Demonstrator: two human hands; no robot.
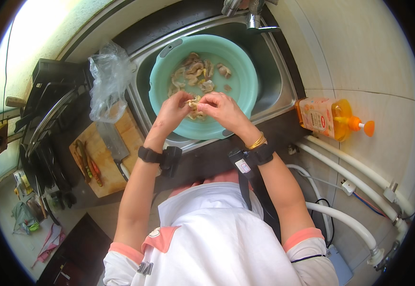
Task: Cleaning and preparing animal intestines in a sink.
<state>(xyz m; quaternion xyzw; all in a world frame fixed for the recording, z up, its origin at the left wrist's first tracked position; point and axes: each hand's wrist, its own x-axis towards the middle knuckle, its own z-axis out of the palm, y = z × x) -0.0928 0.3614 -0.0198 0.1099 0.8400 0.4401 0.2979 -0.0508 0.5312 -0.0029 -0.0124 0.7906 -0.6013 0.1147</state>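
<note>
My left hand and my right hand meet over the near part of a pale green plastic basin. Between the fingertips of both hands is a pale, yellowish piece of raw meat, perhaps offal. Below it, partly hidden by my hands, lie more such pieces. Further back in the basin, a heap of brownish-pink raw meat pieces sits in shallow cloudy water, with a few small pieces apart to the right. The basin stands in a stainless steel sink.
A chrome faucet overhangs the sink's back right. On the left are a crumpled clear plastic bag, a wooden cutting board, a cleaver and several peppers. An orange pump bottle stands right, above white pipes.
</note>
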